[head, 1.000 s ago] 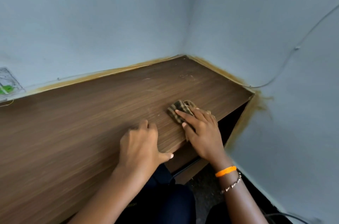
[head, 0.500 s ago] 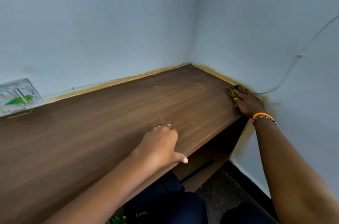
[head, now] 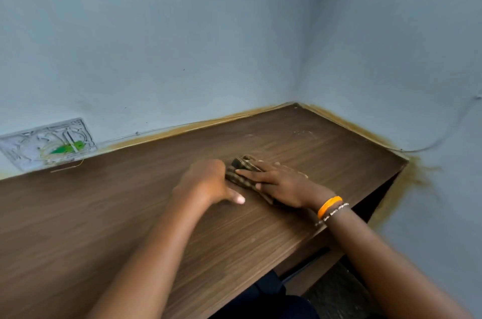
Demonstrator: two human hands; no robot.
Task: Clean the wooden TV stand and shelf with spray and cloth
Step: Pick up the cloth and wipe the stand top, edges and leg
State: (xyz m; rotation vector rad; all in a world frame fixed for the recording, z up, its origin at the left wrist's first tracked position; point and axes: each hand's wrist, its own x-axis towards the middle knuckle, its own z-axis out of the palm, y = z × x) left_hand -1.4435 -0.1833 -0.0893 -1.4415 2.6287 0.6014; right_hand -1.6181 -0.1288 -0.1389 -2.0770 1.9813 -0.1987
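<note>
Right hand (head: 284, 184) back mid-stand, on crumpled checked cloth (head: 241, 172)

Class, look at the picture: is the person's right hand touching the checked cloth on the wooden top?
Touching. The head view shows the right hand lying flat on the cloth, fingers pressed across it.

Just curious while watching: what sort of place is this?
Probably the corner of a room in a home: a wooden TV stand fits against painted walls, with a wall socket plate and a thin cable.
</note>
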